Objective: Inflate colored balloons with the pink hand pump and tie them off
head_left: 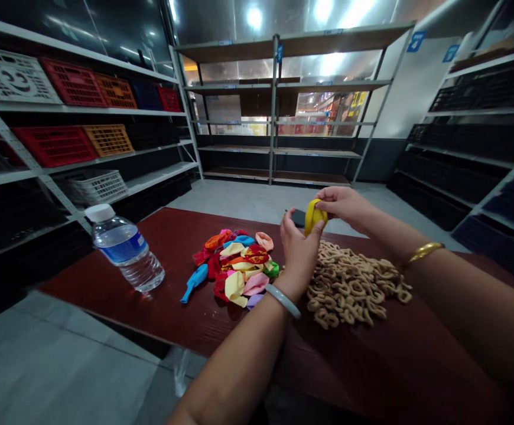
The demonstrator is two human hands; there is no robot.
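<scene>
Both my hands hold a deflated yellow balloon (312,216) up above the table. My left hand (299,251) grips it from below, thumb against its lower side. The fingertips of my right hand (343,203) pinch its upper edge. Left of my hands lies a pile of uninflated balloons (239,265) in red, blue, yellow, pink and other colours. Under and beside my right wrist is a heap of small light-brown rings (354,283), whose material I cannot make out. A dark flat object (299,218) shows partly behind my left hand.
A capped water bottle (126,251) stands at the left of the dark red table (150,313). Shelves with coloured crates (57,144) line the left side. A metal rack (273,112) stands across the floor, with more dark shelving (465,130) on the right.
</scene>
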